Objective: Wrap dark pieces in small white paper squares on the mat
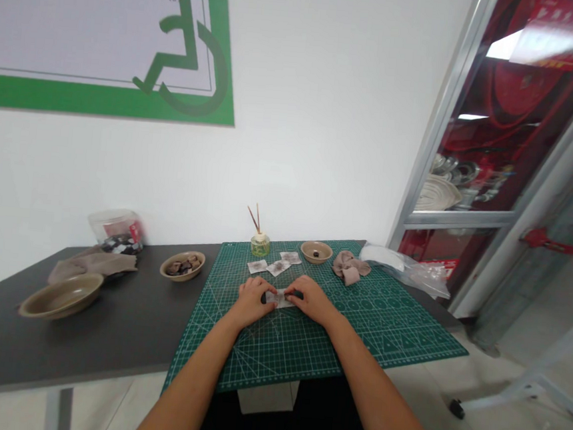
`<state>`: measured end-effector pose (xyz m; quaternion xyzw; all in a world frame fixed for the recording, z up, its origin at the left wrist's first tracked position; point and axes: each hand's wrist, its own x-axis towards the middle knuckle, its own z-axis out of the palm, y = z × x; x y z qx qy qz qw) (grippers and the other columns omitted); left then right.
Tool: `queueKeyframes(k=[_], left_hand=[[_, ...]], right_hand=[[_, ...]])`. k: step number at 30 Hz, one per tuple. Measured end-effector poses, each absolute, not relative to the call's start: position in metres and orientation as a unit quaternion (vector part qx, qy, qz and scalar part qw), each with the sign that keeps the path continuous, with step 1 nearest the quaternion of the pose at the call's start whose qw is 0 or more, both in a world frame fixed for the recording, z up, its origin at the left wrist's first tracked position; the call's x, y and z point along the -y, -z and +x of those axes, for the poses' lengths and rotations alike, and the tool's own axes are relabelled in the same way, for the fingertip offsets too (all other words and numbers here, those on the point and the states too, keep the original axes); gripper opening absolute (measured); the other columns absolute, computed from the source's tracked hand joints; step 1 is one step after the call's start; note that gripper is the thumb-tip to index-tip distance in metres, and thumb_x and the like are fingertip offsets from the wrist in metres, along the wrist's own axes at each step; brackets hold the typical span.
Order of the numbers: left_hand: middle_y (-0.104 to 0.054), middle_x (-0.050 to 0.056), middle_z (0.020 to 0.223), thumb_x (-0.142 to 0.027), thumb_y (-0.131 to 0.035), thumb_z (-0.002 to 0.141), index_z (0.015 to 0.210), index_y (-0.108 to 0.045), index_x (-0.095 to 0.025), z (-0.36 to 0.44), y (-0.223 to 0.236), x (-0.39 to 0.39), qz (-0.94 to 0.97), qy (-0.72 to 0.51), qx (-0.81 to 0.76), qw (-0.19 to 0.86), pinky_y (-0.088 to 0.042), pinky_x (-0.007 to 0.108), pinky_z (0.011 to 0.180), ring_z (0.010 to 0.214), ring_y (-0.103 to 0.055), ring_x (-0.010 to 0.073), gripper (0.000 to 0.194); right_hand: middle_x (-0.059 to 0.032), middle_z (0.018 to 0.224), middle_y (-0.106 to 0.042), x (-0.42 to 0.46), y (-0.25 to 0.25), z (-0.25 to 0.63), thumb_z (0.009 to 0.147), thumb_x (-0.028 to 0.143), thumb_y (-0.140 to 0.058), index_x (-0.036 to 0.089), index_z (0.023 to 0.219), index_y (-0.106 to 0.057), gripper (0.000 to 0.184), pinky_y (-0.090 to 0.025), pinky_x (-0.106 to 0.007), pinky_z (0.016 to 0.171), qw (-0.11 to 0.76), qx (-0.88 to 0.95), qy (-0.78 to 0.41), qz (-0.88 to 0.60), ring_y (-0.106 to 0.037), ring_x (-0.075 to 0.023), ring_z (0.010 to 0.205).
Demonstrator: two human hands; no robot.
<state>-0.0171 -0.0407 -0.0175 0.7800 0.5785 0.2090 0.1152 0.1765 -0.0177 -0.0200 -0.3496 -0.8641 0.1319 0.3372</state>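
Observation:
A small whitish rectangular packet lies on the green cutting mat, between my hands. My left hand has its thumb and fingers closed on the packet's left end. From the other side, my right hand pinches its right end, fingers bent over the top. The fingers cover part of the packet, and its contents are too small to make out. Just beyond lie three similar white squares with dark middles: a left one, a middle one and a right one.
Behind the squares stands a reed diffuser. A small bowl holds a dark piece, beside a crumpled brown cloth and a plastic bag. Leftward are a bowl of brown pieces, a larger bowl and a clear tub.

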Motion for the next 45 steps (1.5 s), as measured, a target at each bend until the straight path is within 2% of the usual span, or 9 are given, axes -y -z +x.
queueKeyframes(k=[10,17,34,39,45], left_hand=[[-0.055,0.001,0.107,-0.032,-0.058,0.075,0.099,-0.063,-0.028,-0.0162,0.017,0.0416,0.781,-0.196,-0.582,0.112,-0.031,0.036,0.088,0.106,-0.044,0.0223,0.025],[-0.056,0.001,0.105,-0.032,-0.058,0.075,0.098,-0.064,-0.027,-0.0164,0.0177,0.0408,0.781,-0.204,-0.581,0.11,-0.031,0.037,0.088,0.105,-0.045,0.0229,0.024],[-0.056,0.002,0.104,-0.031,-0.059,0.074,0.097,-0.064,-0.027,-0.0162,0.0194,0.0408,0.779,-0.216,-0.577,0.115,-0.031,0.037,0.088,0.104,-0.045,0.0223,0.024],[-0.056,0.002,0.105,-0.032,-0.059,0.074,0.098,-0.064,-0.027,-0.0168,0.0189,0.0406,0.78,-0.206,-0.581,0.11,-0.031,0.037,0.087,0.105,-0.045,0.0226,0.025],[-0.056,0.002,0.104,-0.032,-0.059,0.075,0.098,-0.064,-0.027,-0.0165,0.0191,0.0404,0.781,-0.207,-0.58,0.106,-0.031,0.037,0.088,0.105,-0.045,0.0228,0.024]], right_hand=[[-0.003,0.079,-0.065,0.0168,0.0209,0.1775,0.074,0.008,-0.065,0.017,0.082,-0.067,0.012,-0.041,-0.032,0.079,0.338,0.864,-0.137,-0.347,-0.054,-0.0176,0.082],[-0.0032,0.082,-0.065,0.0132,0.0256,0.1742,0.078,0.01,-0.063,0.02,0.093,-0.069,0.019,-0.04,-0.031,0.079,0.315,0.893,-0.109,-0.302,-0.053,-0.0172,0.083],[-0.0035,0.079,-0.063,0.0127,0.0255,0.1807,0.075,0.009,-0.065,0.018,0.084,-0.068,0.013,-0.04,-0.033,0.08,0.334,0.879,-0.096,-0.327,-0.052,-0.0183,0.083],[-0.0035,0.081,-0.063,0.0132,0.0265,0.1752,0.077,0.009,-0.063,0.019,0.088,-0.068,0.016,-0.041,-0.032,0.08,0.328,0.89,-0.109,-0.296,-0.052,-0.0174,0.084],[-0.0033,0.079,-0.063,0.0135,0.0255,0.1809,0.079,0.012,-0.063,0.021,0.094,-0.069,0.019,-0.039,-0.032,0.079,0.315,0.886,-0.092,-0.326,-0.052,-0.0176,0.083]])
